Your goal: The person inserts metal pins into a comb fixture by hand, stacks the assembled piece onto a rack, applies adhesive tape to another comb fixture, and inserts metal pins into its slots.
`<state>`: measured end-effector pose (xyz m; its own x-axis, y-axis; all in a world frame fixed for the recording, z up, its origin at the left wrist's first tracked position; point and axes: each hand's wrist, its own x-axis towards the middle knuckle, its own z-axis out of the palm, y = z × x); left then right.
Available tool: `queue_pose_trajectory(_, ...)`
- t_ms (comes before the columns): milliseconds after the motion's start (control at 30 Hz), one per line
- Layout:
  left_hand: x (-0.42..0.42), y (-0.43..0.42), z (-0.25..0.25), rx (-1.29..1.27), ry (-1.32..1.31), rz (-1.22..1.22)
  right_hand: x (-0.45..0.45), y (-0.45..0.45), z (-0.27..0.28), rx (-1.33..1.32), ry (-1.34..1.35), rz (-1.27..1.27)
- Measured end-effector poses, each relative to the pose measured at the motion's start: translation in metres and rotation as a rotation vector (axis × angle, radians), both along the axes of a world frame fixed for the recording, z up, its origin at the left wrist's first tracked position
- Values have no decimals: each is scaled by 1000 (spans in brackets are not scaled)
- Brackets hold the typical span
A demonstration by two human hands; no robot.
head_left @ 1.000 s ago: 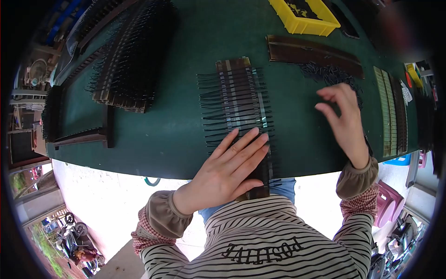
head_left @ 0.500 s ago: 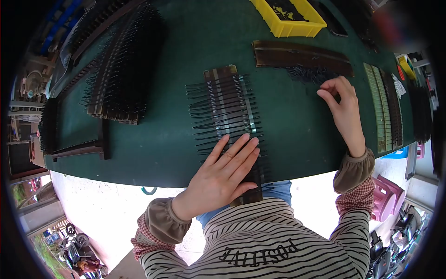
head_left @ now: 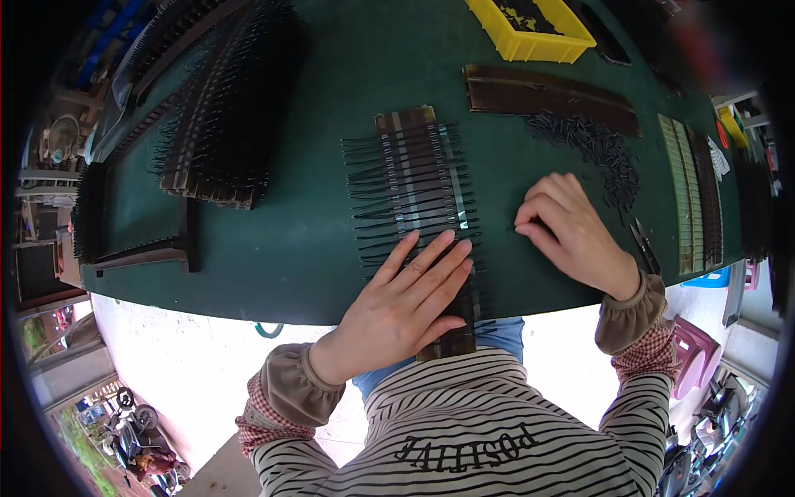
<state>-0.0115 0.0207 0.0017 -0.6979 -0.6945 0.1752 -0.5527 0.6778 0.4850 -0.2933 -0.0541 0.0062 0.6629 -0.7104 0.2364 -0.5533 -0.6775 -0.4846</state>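
My left hand lies flat, fingers spread, on the near part of a long dark board. Rows of thin black pins stick out from both sides of this board, and its near end reaches my striped shirt. To the right of the board, my right hand is above the table, thumb and forefinger pinched together. Whatever lies between those fingertips is too small to make out. Beyond my right hand lies a loose pile of small dark pieces, beside a brown board.
A yellow bin with dark pieces stands at the back. Stacked boards full of pins sit at the left on a dark frame. Cutters lie near the right edge, beside pale green strips. The green table ends near my waist.
My right hand has come from the pile of small pieces toward the board, its thumb and forefinger now closed. My left hand stays flat on the board. The camera view has shifted slightly.
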Motion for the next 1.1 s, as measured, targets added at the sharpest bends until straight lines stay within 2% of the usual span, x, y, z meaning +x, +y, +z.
queue_pose_trajectory(200,0,1,-1,-9,3,2,18,11,-4,39,-43,148)
queue_pose_trajectory(600,0,1,0,-5,-1,-1,23,13,-3,58,-130,125)
queue_pose_trajectory(700,3,0,10,-27,115,30,4,5,9,-80,-121,-86)
queue_pose_trajectory(767,8,2,25,-208,123,43,-17,-2,7,-137,-93,-363)
queue_pose_trajectory(867,4,16,63,-380,263,132,-45,-17,0,-159,-6,-551)
queue_pose_trajectory(967,-5,24,93,-505,420,140,-62,-25,-7,42,-6,-601)
queue_pose_trajectory(1100,-17,-1,100,-860,510,42,-60,-23,-4,-86,72,-554)
